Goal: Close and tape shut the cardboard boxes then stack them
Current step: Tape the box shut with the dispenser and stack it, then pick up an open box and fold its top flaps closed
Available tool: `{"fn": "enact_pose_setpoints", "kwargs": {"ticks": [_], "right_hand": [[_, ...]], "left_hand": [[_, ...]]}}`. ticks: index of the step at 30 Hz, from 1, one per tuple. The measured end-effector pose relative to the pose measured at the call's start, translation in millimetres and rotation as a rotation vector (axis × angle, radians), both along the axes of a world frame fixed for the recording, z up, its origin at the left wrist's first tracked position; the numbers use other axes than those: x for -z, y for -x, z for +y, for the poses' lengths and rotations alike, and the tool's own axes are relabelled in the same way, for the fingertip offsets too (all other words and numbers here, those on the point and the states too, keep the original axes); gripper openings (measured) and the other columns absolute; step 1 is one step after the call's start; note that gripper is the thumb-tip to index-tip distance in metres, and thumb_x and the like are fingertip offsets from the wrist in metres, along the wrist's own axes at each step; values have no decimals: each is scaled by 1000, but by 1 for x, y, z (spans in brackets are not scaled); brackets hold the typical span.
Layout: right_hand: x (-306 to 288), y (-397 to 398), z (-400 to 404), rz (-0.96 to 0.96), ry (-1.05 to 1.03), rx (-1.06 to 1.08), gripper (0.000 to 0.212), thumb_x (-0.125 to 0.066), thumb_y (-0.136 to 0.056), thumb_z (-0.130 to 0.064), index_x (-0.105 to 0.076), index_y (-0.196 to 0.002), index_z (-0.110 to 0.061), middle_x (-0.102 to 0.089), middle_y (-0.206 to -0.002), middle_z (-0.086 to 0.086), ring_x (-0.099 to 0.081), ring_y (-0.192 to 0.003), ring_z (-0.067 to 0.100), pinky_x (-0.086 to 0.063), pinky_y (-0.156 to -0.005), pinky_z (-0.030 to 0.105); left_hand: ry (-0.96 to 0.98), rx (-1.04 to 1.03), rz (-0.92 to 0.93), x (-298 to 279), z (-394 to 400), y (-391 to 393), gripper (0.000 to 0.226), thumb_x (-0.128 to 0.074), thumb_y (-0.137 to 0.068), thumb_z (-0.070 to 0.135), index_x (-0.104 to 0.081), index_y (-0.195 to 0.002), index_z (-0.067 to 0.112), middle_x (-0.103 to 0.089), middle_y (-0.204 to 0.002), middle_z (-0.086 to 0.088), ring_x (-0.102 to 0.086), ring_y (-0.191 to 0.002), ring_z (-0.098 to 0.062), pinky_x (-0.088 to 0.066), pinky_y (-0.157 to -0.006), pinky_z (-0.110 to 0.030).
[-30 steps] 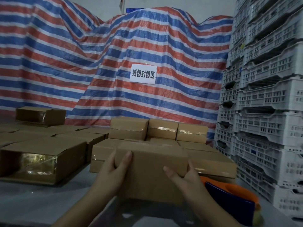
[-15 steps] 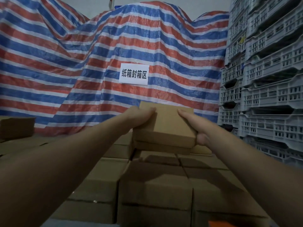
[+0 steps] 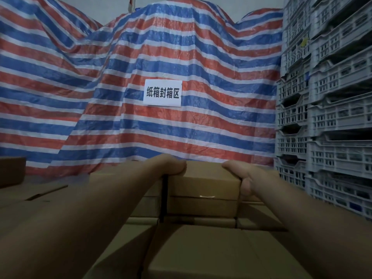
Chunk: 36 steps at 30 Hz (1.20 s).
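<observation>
A small closed cardboard box (image 3: 203,184) sits on top of another box (image 3: 201,207) at the far row of the stack, with a strip of clear tape glinting on its front. My left hand (image 3: 171,167) grips its left top edge, fingers curled over. My right hand (image 3: 244,178) holds its right end, thumb on top and fingers down the side. Both arms are stretched far forward. More closed boxes (image 3: 211,250) lie in rows below and in front.
A red, white and blue striped tarpaulin (image 3: 141,67) with a white paper sign (image 3: 162,93) hangs right behind the stack. Stacked grey plastic crates (image 3: 330,109) wall the right side. Further cardboard boxes (image 3: 12,171) lie at the left.
The box went from near my body, up and forward, and now rests on the far upper row. My hands still hold its two ends, arms fully extended.
</observation>
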State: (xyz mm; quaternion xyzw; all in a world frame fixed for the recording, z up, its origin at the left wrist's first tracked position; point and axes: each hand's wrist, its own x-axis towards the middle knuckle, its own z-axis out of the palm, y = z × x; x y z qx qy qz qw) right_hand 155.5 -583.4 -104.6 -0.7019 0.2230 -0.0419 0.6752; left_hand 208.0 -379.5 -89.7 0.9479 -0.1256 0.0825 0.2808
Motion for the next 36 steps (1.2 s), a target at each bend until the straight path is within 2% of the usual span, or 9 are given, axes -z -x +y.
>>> {"fn": "enact_pose_setpoints", "kwargs": {"ticks": [3, 7, 12, 16, 21, 23, 27, 32, 36], "right_hand": [[5, -3, 4, -49, -50, 3, 37, -59, -97, -41, -63, -117, -9, -70, -110, 23, -66, -105, 37, -49, -100, 55], [15, -4, 7, -78, -18, 38, 30, -58, -98, -29, -61, -118, -7, -71, -105, 24, -69, -96, 36, -58, -79, 47], [13, -2, 12, -81, 53, 83, 25, -55, -100, -29, -61, -111, -6, -74, -93, 23, -71, -87, 35, -57, -70, 43], [9, -2, 18, -83, 233, 70, 29, -47, -104, -31, -62, -113, -8, -73, -99, 20, -70, -92, 32, -57, -79, 41], [5, 1, 34, -185, 829, 216, 48, -45, -102, -32, -43, -142, -6, -55, -132, 17, -57, -113, 31, -49, -89, 37], [6, 7, 47, -297, 1032, 241, 43, -49, -101, -32, -49, -136, -7, -53, -136, 16, -55, -116, 30, -47, -91, 39], [2, 12, 97, -703, 1123, 220, 5, -55, -99, -26, -55, -98, -21, -60, -106, 4, -54, -95, 20, -49, -84, 40], [-3, 4, 180, -952, 1087, 74, 9, -55, -100, -21, -60, -92, -18, -56, -87, -7, -53, -80, 9, -38, -68, 24], [-8, -10, 243, -998, 1003, -63, 15, -54, -101, -19, -59, -87, -15, -57, -81, -9, -52, -75, 4, -33, -60, 16]], "left_hand": [[37, -71, -359, 9, 3, -8, 52, -51, -95, 52, -51, -132, 16, -60, -122, -5, -53, -94, -16, -42, -75, -29], [-45, 89, -283, 20, 6, -5, 70, -26, -93, 71, -56, -132, 21, -60, -130, -5, -56, -114, -22, -42, -86, -36], [-259, 122, -510, 33, 10, 6, 60, -15, -101, 58, -64, -111, 24, -67, -94, -2, -63, -88, -17, -51, -78, -34], [-338, 162, -455, 26, 10, 11, 46, -18, -106, 43, -28, -151, 34, -57, -130, -8, -55, -118, -26, -46, -91, -41], [-371, 197, -379, 21, 27, 26, 46, -23, -106, 42, -22, -152, 35, -33, -155, -8, -35, -139, -30, -37, -108, -49], [-341, 176, -428, 21, 40, 32, 43, -26, -105, 44, -36, -145, 28, -46, -142, -10, -47, -126, -28, -45, -100, -46], [-241, 84, -574, 18, 83, 44, 41, -28, -104, 46, -55, -119, 19, -60, -112, -5, -59, -96, -20, -52, -80, -37], [-99, -31, -613, 11, 171, 44, 30, -36, -102, 44, -56, -97, 23, -58, -87, 3, -58, -78, -11, -53, -71, -32], [-124, -187, -586, 8, 261, 35, 26, -39, -102, 42, -50, -82, 30, -56, -76, 6, -54, -66, -6, -35, -53, -22]]}}
